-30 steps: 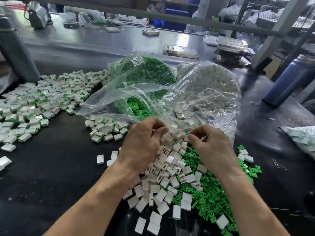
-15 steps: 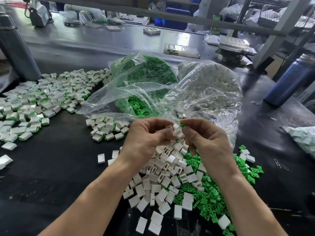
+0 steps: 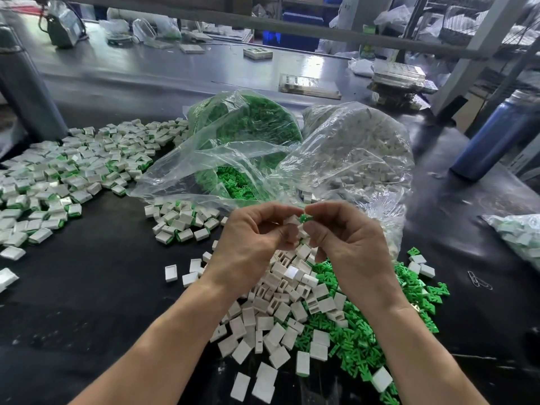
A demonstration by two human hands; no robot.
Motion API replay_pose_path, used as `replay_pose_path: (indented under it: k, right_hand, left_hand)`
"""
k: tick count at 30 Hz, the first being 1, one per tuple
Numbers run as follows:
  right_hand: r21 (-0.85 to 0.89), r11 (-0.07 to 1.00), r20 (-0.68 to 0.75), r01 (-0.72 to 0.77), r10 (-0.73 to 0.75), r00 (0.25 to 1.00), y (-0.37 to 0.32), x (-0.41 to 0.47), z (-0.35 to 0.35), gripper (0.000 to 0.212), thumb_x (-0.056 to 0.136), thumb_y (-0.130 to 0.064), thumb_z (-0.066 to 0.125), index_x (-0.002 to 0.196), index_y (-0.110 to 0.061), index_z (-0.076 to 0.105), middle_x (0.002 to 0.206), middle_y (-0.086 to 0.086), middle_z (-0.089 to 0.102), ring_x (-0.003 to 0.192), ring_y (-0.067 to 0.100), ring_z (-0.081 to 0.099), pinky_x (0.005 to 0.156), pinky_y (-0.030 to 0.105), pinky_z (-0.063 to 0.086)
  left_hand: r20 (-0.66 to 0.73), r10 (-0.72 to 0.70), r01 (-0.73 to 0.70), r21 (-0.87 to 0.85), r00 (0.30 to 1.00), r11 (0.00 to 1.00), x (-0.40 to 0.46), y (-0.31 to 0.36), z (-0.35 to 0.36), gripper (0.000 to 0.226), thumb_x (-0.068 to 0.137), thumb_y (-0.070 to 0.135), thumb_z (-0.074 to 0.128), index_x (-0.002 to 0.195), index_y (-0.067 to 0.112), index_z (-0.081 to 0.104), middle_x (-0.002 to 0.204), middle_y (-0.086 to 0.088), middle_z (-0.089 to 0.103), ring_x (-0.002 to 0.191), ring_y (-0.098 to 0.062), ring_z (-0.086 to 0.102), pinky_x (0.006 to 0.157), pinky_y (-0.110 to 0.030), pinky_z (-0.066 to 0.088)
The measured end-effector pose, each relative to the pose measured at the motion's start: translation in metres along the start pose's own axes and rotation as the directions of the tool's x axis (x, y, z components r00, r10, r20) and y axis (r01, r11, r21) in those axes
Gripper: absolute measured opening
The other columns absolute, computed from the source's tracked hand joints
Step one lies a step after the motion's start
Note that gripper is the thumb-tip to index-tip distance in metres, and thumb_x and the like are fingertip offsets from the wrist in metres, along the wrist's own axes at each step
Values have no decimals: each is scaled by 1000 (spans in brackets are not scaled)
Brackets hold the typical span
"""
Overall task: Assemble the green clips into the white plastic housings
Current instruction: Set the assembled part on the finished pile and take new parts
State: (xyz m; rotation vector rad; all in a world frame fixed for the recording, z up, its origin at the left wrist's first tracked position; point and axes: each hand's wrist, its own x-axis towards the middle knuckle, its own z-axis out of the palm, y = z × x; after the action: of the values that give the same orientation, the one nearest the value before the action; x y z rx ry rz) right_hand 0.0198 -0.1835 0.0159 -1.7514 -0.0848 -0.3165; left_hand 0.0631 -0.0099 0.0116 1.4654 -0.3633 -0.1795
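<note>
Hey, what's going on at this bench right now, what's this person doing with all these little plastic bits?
A person is putting small parts together by hand. The left hand holds a white housing, and the right hand pinches a green clip right at its end, seemingly about to push it in. Below lie loose white housings and green clips. Finished pieces are spread at far left, and two open supply bags sit behind.

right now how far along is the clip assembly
Done: a big spread of assembled pieces at left. In hand: the left hand holds a white housing, the right hand a green clip. Left: loose housings, loose clips, plus both bags.
</note>
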Motion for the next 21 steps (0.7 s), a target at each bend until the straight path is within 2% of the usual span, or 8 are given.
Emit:
replay_pose_path:
  k: [6,12,17,21]
  right_hand:
    - [-13,1000,-26,8,-9,1000,-3,-1,0,18,91,-4,75,101,-18,75,89,-1,76,71,11,68,61,26,58]
    - [-115,993,-32,39,-43,999,-4,-1,-1,19,88,-5,78,99,-21,80,90,-4,76,73,15,70,64,29,60]
    - [-166,986,8,18,-17,1000,-2,0,-5,23,89,-5,77,96,-26,80,91,-7,77,76,17,71,66,32,62]
    - [-182,983,42,10,-2,999,-3,0,-8,25,90,-4,76,96,-29,80,90,-10,77,74,15,71,66,28,61]
  left_hand:
    - [-18,-12,12,15,1000,1000,0,0,0,13,88,10,78,100,17,76,90,-2,78,81,-18,76,73,-26,62]
    - [-28,-13,13,18,1000,1000,0,1,-3,25,75,25,81,96,15,75,88,-4,78,79,-19,76,71,-26,62]
    - [-6,-27,27,74,1000,997,1,-2,-5,14,83,8,82,94,13,75,85,-4,78,74,-16,74,68,-24,60]
    - [16,-37,35,119,999,992,0,0,-7,12,85,2,80,94,9,75,84,-5,77,73,-16,73,68,-24,60]
